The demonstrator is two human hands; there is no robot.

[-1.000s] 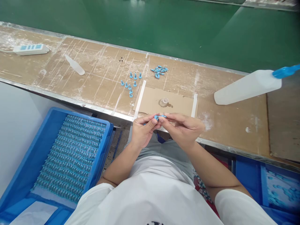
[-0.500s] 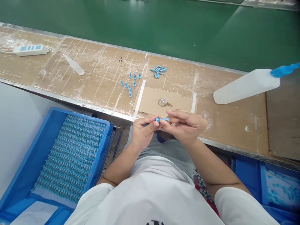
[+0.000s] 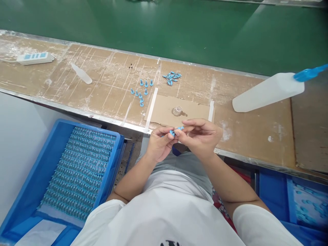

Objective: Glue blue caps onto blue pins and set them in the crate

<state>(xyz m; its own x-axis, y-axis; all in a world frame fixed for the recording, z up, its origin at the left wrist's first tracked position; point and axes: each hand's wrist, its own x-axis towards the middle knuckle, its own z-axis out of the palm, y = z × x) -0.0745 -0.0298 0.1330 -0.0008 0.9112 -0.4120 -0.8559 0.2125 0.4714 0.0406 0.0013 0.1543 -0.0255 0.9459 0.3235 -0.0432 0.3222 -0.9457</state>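
One clear cup (image 3: 177, 110) beyond hands (image 3: 201, 138)

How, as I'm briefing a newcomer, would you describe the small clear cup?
On the bench, find the cardboard sheet with white tape at both ends. The cup sits near its middle, beyond the left hand and right hand; see-through, unlike the blue parts behind it.

Bright, even light fills the view, with whitish glare on the worktop (image 3: 243, 140) and pale reflections near the top of the green surface (image 3: 179, 37). The wide lens stretches things toward the edges — the white bottle (image 3: 269, 92) looks elongated — while fine detail on the held blue part (image 3: 172, 133) is soft and slightly smeared.
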